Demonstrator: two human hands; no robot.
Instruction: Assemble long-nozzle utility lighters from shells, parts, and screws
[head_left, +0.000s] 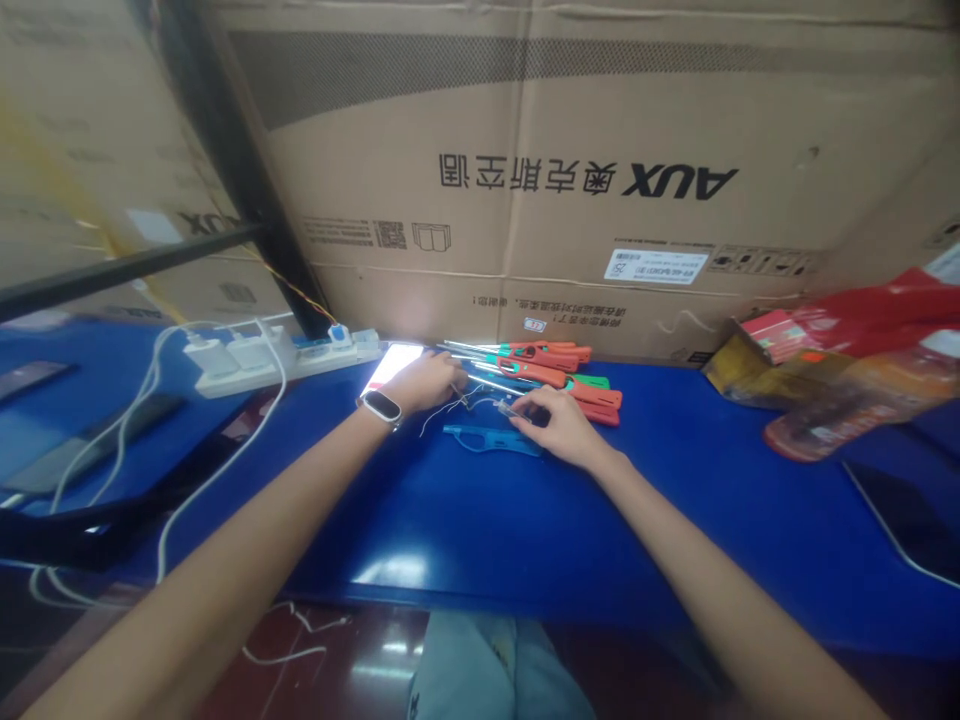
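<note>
Head view: small wired part [504,407] in the right hand [562,425].

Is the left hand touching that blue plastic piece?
Apart: the head view shows blue tabletop between the left hand and the blue plastic piece.

Glossy blue surface [420,520] carries a pile of orange plastic lighters with slender metal tips [541,372]; translucent blue plastic lighter body [491,440] lies nearer the front edge. Left: long white plastic power strip [319,363].
</note>
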